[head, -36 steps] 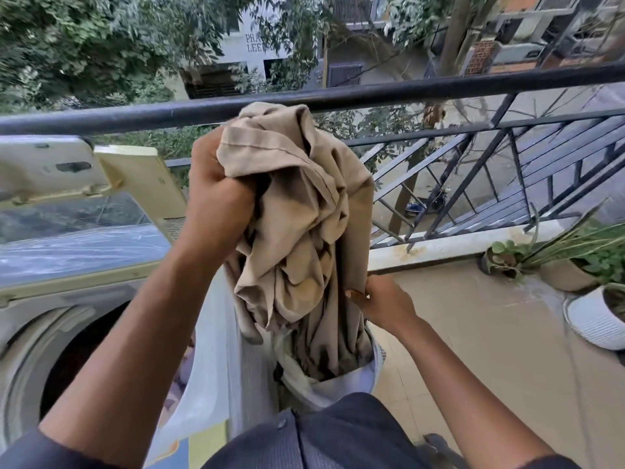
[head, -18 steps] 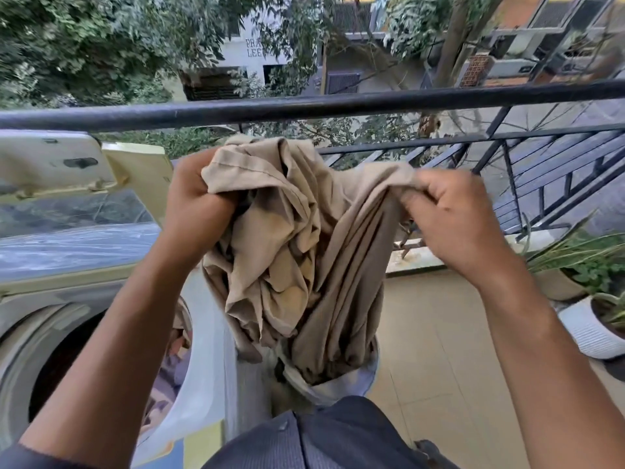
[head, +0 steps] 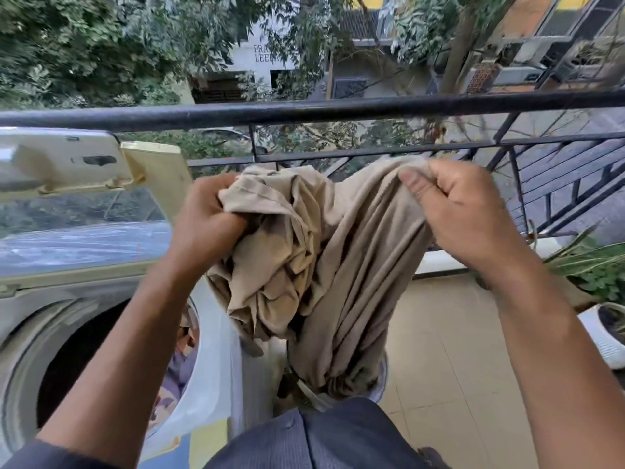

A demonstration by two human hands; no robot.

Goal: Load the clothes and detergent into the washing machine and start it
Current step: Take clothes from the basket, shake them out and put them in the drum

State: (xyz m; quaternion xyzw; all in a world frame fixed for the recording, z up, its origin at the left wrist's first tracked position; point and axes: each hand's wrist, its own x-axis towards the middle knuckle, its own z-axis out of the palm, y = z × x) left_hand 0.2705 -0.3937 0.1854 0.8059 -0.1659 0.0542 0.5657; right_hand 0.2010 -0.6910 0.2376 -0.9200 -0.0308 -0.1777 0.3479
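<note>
— Balcony railing (head: 304, 111) noted behind. Where is the beige garment (head: 324, 265) held?

— Clamped by left hand (head: 206, 225) and right hand (head: 463, 211), hanging long. Washing machine drum (head: 77, 360) lies at eight o'clock, nearer the left hand.

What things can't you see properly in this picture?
Head view only:
- Washing machine drum: the left forearm hides part of it; the rest is dark.
- Basket under the beige garment: hidden by the cloth.
- White pot: cut off by the right edge.
- Building sign: leaves hide part.

Both arms raised fwd, left grip (head: 206, 221) fisted, right grip (head: 463, 211) pinching w/ thumb, each clutching cloth.
</note>
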